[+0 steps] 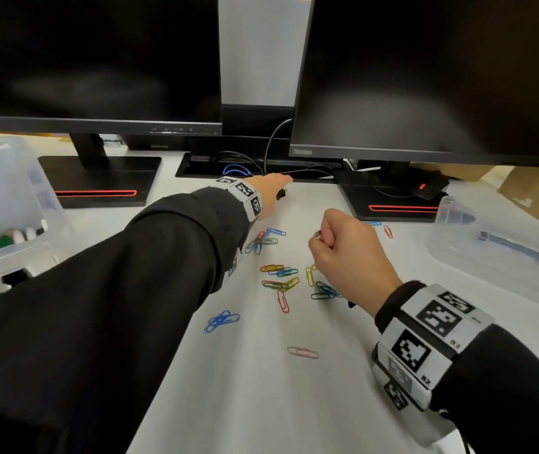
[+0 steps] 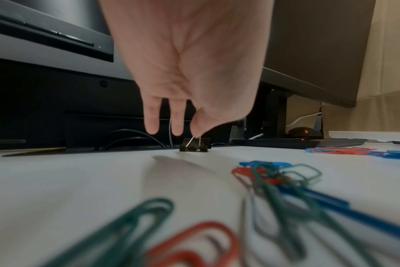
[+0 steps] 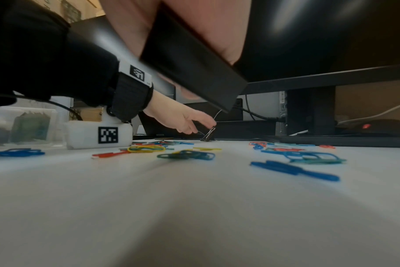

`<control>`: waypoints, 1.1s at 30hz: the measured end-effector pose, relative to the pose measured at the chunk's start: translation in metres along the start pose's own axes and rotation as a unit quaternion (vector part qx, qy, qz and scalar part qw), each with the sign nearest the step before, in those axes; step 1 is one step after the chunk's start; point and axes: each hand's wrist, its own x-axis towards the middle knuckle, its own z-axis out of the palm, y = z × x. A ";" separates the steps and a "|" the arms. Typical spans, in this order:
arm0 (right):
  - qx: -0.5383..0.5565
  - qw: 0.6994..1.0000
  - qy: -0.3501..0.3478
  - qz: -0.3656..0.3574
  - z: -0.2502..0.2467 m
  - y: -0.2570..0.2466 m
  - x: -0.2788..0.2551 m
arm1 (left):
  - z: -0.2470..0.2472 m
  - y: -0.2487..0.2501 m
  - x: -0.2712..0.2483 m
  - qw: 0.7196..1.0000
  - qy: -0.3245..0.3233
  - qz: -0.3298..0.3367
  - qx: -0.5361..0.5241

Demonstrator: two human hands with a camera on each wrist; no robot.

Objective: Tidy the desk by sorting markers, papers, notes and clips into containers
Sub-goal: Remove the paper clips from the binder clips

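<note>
White desk [image 1: 245, 388] holds, at far left, a clear bin [image 1: 6, 204] with markers [image 1: 22, 235] inside. At centre the left hand [image 1: 269, 191] pinches a black binder clip [image 2: 195, 144] by its wire handles near the far edge, beyond scattered paper clips [image 1: 283, 276]. Right hand [image 1: 343, 253] is curled around something small; a clear tub [image 1: 504, 244] at right holds a blue pen [image 1: 517, 249].

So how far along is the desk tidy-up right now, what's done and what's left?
Looks done: markers sit in the clear bin on the left. In hand: the left hand pinches the wire handles of a black binder clip resting on the desk; the right hand is a fist around something small, hard to identify. Left: many coloured paper clips lie scattered. The clear container on the right waits.
</note>
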 end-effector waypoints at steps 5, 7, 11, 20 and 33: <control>-0.011 1.000 -0.023 0.003 0.000 -0.004 0.001 | 0.000 0.002 0.004 0.999 0.030 0.006 0.027; -0.014 1.000 -0.025 0.009 0.000 -0.005 0.001 | -0.001 0.001 0.007 0.998 0.059 0.005 0.027; -0.016 0.999 -0.026 0.021 0.000 -0.004 0.002 | -0.001 -0.004 0.017 0.998 0.050 0.010 0.045; 0.006 0.999 -0.027 0.025 0.001 0.001 0.011 | -0.008 0.001 0.026 0.993 -0.025 0.016 0.110; -0.076 0.991 -0.110 0.003 0.001 0.006 0.017 | -0.010 0.018 -0.051 0.992 0.054 0.071 0.088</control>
